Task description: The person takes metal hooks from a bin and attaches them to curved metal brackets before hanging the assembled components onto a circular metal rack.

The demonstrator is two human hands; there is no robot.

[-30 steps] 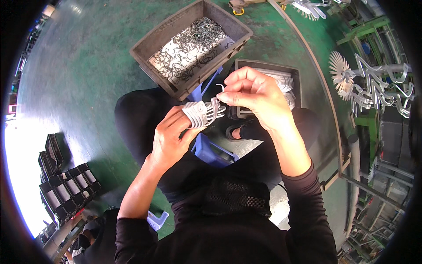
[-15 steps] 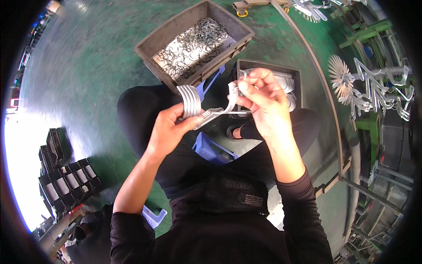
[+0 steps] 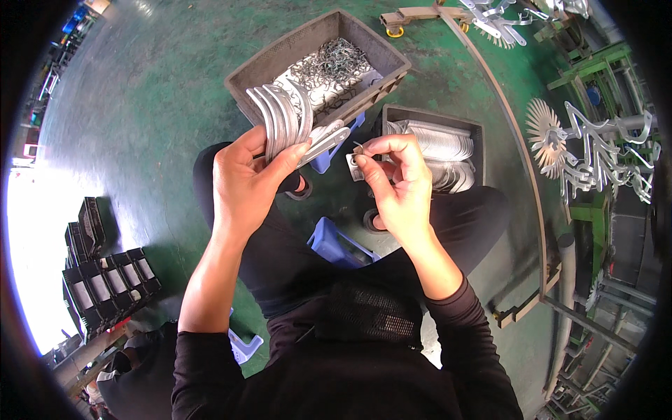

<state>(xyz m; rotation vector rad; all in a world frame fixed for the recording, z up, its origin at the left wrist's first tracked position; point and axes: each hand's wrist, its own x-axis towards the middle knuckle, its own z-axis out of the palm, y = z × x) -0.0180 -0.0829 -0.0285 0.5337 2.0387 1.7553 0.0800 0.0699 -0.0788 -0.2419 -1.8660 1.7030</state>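
Green floor [image 3: 161, 105] beneath left hand [image 3: 241, 178], pinch tight on curved metal pieces [image 3: 279, 120]

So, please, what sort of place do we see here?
Probably a factory workshop: one grey crate contains many small bent wires, another crate contains stacked metal pieces, and fanned metal parts stand out at the right.

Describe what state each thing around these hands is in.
Left hand, closed on curved metal parts.
Curved metal parts, stacked, fanned apart.
Right hand, pinching a small metal piece.
Small metal piece, pinched, partly hidden.
Left crate, open-topped, partly filled.
Wire hooks, loose, partly heaped.
Right crate, open-topped, holding silver parts.
Silver parts, in rows.
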